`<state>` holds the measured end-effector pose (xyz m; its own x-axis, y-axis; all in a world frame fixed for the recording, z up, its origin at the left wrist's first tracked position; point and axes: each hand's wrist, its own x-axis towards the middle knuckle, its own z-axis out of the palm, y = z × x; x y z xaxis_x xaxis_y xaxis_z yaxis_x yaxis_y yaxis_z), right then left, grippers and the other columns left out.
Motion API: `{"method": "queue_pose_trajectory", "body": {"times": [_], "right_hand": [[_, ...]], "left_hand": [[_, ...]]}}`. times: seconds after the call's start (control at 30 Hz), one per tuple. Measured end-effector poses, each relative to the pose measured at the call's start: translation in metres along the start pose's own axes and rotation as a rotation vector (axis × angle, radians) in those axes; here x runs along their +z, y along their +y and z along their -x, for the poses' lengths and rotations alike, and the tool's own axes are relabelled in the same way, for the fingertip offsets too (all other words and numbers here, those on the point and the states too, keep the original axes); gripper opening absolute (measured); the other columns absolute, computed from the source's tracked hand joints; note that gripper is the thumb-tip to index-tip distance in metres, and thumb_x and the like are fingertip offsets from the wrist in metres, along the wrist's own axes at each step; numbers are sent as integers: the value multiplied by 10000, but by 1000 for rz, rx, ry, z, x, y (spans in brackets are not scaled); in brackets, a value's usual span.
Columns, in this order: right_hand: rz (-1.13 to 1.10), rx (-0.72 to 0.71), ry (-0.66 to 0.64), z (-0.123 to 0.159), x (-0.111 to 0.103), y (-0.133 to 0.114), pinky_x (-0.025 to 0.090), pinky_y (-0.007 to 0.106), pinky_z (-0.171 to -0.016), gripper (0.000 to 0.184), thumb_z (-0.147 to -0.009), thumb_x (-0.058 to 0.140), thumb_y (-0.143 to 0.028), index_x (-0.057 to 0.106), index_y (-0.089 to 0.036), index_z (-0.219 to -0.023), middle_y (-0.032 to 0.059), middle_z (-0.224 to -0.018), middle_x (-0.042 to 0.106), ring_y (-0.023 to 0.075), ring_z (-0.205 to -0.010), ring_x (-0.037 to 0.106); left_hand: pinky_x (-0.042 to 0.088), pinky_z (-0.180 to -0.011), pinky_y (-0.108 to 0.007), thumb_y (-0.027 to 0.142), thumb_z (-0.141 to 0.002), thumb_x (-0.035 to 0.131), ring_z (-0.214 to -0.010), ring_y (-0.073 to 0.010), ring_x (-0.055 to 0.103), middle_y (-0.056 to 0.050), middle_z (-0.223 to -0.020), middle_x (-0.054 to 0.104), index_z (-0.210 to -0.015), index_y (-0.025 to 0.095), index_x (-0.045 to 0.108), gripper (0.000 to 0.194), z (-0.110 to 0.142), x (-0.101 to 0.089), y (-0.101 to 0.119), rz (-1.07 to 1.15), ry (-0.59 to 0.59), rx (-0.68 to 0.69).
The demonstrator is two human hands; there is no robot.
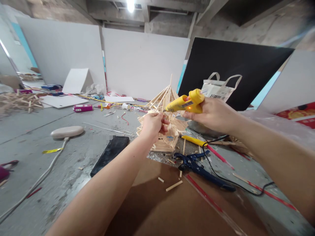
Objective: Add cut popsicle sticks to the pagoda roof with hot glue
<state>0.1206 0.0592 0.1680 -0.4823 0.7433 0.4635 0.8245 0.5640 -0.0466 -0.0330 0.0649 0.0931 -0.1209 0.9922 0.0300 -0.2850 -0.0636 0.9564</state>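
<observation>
A yellow hot glue gun [184,104] with a small orange light is gripped in my right hand [211,111], its nozzle pointing left and down. Close to the nozzle, my left hand [154,124] is closed with its fingertips pinched together; what they pinch is too small to make out. Behind and below both hands stands a model built of thin wooden sticks [163,146], with a pointed roof frame [167,95] on top. My left hand covers part of the model, so I cannot tell whether the nozzle touches it.
On the board [152,196] lie stick offcuts [174,186]. Blue cutters [204,168], a yellow utility knife [194,141] and the gun's black cord lie right. A phone [110,154] and a white power strip [67,131] lie left. A white bag [216,88] stands behind.
</observation>
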Motion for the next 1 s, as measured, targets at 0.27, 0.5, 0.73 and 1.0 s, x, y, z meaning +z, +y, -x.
{"method": "queue_pose_trajectory", "body": {"times": [0.27, 0.5, 0.73, 1.0], "right_hand": [[17, 9, 15, -3, 1, 2, 400, 330, -627, 373, -704, 473, -464, 570, -186, -932, 59, -786, 614, 216, -720, 561], [22, -6, 33, -6, 2, 4, 400, 330, -651, 379, -713, 477, -448, 564, -180, -966, 67, -827, 614, 239, -762, 565], [68, -30, 61, -11, 3, 8, 408, 330, -645, 410, -711, 458, -484, 554, -164, -949, 75, -830, 607, 224, -759, 556], [39, -23, 114, -16, 4, 11, 415, 336, -657, 408, -694, 474, -482, 574, -168, -936, 61, -813, 603, 223, -771, 559]], "left_hand": [[302, -322, -194, 218, -809, 397, -280, -51, 401, 9, -501, 531, -673, 127, 474, 181, -1, -1, 0, 15, -9, -2], [307, -327, -190, 212, -807, 403, -285, -48, 407, 10, -493, 526, -667, 123, 482, 183, -1, -2, 1, 22, -12, -16], [305, -318, -188, 199, -811, 393, -289, -46, 405, 10, -500, 519, -677, 118, 491, 185, -1, -3, 0, 33, -20, -11], [304, -307, -184, 200, -807, 396, -291, -45, 410, 5, -512, 520, -673, 114, 493, 186, -1, -5, -1, 34, -26, 0]]}}
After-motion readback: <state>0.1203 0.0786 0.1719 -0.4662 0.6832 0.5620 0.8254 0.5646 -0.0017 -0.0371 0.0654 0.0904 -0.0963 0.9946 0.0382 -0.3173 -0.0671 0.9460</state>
